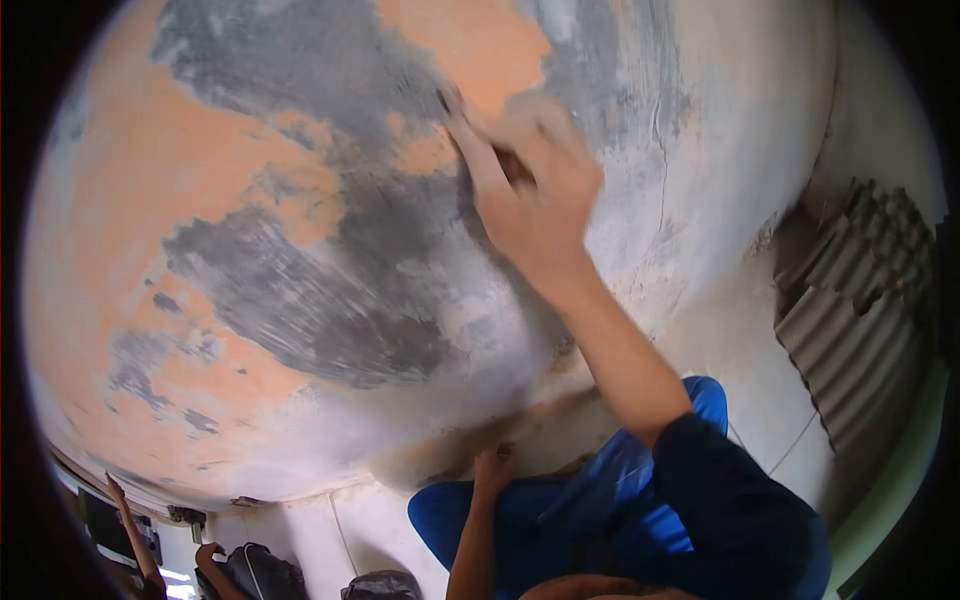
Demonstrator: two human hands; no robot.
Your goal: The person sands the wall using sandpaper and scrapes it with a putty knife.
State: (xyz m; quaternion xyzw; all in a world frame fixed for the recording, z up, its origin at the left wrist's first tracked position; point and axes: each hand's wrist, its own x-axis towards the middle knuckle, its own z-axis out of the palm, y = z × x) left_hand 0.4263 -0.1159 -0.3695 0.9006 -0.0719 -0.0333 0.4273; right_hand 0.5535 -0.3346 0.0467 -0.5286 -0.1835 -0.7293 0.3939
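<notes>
My right hand (535,185) is up against a wall (230,170) with peeling orange paint and dark grey patches. Its index finger and thumb side point to the upper left, the other fingers are curled in, and motion blurs them. A small dark tip shows at the fingertips on the wall; what it belongs to is too small to make out. Low down, my left hand (493,470) is by my bent knee, near the foot of the wall. It looks small and its fingers are mostly hidden. Blue trousers (580,500) cover my folded legs.
Corrugated sheets (850,320) lean at the right beyond the wall. A pale tiled floor (315,525) runs along its foot. At the lower left are another person's arms (135,530), a black bag (265,572) and a second dark bag-like item (382,586). A crack (660,170) runs down the wall.
</notes>
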